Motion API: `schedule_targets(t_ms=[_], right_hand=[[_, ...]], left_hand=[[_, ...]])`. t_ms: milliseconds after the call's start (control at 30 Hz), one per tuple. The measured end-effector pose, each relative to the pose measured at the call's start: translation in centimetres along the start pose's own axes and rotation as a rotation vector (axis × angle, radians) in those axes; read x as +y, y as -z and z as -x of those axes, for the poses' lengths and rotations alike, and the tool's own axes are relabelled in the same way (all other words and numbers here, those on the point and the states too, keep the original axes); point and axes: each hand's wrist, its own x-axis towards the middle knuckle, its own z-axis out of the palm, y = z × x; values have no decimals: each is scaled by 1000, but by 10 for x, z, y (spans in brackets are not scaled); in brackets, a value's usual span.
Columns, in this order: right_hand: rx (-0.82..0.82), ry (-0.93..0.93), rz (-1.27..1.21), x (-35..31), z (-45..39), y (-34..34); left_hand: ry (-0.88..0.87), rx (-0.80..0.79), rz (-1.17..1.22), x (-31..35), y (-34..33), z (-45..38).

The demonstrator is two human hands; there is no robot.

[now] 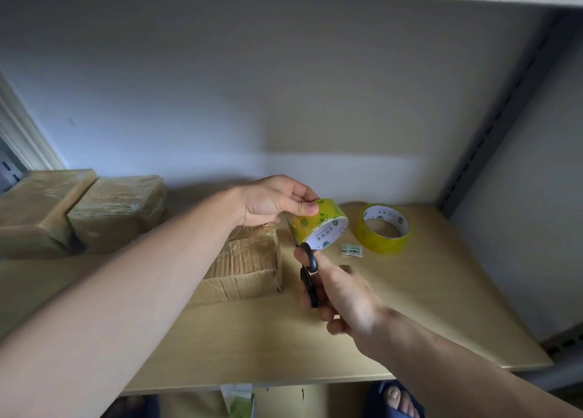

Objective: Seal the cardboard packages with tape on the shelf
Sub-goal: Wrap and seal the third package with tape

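Observation:
A cardboard package (pixel 246 269) sits in the middle of the wooden shelf (pixel 426 307), partly hidden under my left forearm. My left hand (pixel 274 201) holds a yellow tape roll (pixel 318 225) just right of and above the package, thumb and fingers pinching its rim. My right hand (pixel 340 291) grips black-handled scissors (pixel 307 272), whose blade points up between the package and the held roll. My right hand is blurred.
A second yellow tape roll (pixel 383 228) lies flat on the shelf at the right, with a small label scrap (pixel 351 250) beside it. Two tape-wrapped packages (pixel 116 209) stand at the back left. A metal upright (pixel 492 127) borders the right.

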Motion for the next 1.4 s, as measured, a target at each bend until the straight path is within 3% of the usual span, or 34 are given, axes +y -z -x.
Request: schedule_targets(t_ms=[267, 433, 500, 600, 667, 833, 1000, 1067, 1133, 1200, 1300, 1400], right_hand=[[-11, 56, -57, -3, -2, 1], [-60, 79, 76, 3, 4, -1], [-20, 131, 225, 2, 8, 1], [259, 334, 729, 0, 9, 19], [370, 360, 969, -3, 10, 38], [387, 316, 1151, -3, 6, 68], [461, 524, 1009, -12, -8, 75], [422, 588, 525, -21, -9, 67], [234, 462, -51, -32, -9, 56], [187, 437, -273, -40, -17, 54], [310, 545, -222, -50, -28, 50], [452, 740, 279, -55, -36, 52]], left_hand=[[21, 62, 10, 0, -1, 1], [-42, 174, 9, 4, -7, -5], [-46, 179, 1, 3, -6, -6], [-71, 207, 26, 0, -2, -9], [-87, 233, 25, -2, -2, -10], [-137, 280, -2, -1, -2, -10], [-165, 256, -175, 13, -8, -1], [-203, 214, -192, 18, -13, 3], [-247, 185, -221, 24, -19, 8], [-289, 204, -302, 30, -24, 12], [-345, 269, -482, 38, -28, 24], [-253, 384, -699, 44, -23, 48]])
